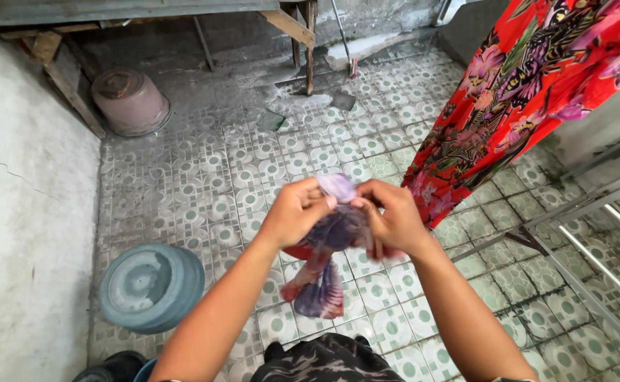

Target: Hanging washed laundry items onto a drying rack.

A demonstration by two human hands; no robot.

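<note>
Purple-and-red cloth (pixel 327 262): bunched between both hands; left hand (pixel 296 212) pinches at 9 o'clock, right hand (pixel 393 216) at 3, tail hanging toward 6.

Red floral cloth (pixel 529 92) cut off top/right; hands (pixel 345 216) hide purple garment's (pixel 324 283) top.

You had no packages, labels, signs or screens anywhere in your view.
</note>
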